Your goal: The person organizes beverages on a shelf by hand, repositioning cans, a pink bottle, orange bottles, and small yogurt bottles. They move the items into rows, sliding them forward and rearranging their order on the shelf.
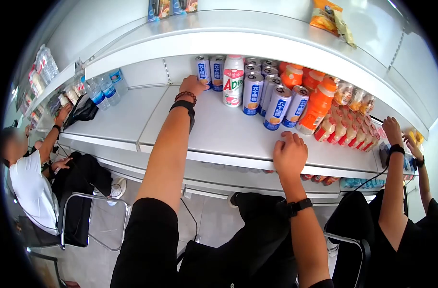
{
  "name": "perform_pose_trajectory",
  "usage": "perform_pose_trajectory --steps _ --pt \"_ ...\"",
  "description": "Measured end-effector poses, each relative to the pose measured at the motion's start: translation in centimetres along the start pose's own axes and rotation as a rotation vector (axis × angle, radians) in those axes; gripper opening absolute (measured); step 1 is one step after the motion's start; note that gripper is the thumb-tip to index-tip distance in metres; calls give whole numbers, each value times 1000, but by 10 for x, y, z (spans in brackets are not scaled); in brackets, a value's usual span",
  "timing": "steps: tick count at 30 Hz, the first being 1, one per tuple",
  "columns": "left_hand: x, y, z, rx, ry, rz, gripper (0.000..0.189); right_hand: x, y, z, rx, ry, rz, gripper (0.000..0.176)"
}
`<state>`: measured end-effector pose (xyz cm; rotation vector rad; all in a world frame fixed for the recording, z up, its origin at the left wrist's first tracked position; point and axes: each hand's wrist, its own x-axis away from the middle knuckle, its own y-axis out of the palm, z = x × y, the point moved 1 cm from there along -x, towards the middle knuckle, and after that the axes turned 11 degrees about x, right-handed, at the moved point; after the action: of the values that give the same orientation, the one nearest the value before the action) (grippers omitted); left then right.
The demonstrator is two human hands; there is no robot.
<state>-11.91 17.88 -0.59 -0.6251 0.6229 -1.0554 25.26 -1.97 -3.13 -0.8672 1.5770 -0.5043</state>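
Observation:
My left hand [192,86], with a beaded bracelet at the wrist, reaches to the back of the middle shelf. Its fingers are closed around the lower part of a blue-and-white drink can [203,70]. A second can [217,73] stands right beside it. To their right is a white-and-pink AD milk drink bottle [233,81]. My right hand [291,152] rests at the shelf's front edge, fingers loosely bent and slightly apart, holding nothing. It is just in front of several upright cans [277,108] and an orange drink bottle [317,106].
Small red-and-cream bottles [348,130] fill the shelf's right part. An upper shelf lip [276,41] overhangs the cans. People sit on both sides, one in a white shirt [34,187] at left; another person's hand [392,128] is at right. Water bottles [101,92] stand at left.

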Motion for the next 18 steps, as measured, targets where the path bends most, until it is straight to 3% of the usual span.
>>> perform_pose_trajectory --steps 4,5,8,12,14,17,18 --pt "20 -3 -8 -5 323 -35 61 1 -1 4 -10 -46 32 20" --pt "28 2 -6 -138 216 19 77 3 0 5 -13 -37 26 19" --pt "53 4 -5 -263 203 34 76 2 1 5 -26 -22 15 18" --pt "142 7 16 -753 784 -25 44 4 3 7 -13 -35 52 19" --pt "185 -3 40 -755 744 -212 39 5 3 8 -40 -19 8 21" --pt "229 -4 63 -460 920 -290 44 6 4 7 -31 -18 -12 22" --pt "240 2 76 -391 860 -280 44 6 3 7 -31 -24 -10 22"
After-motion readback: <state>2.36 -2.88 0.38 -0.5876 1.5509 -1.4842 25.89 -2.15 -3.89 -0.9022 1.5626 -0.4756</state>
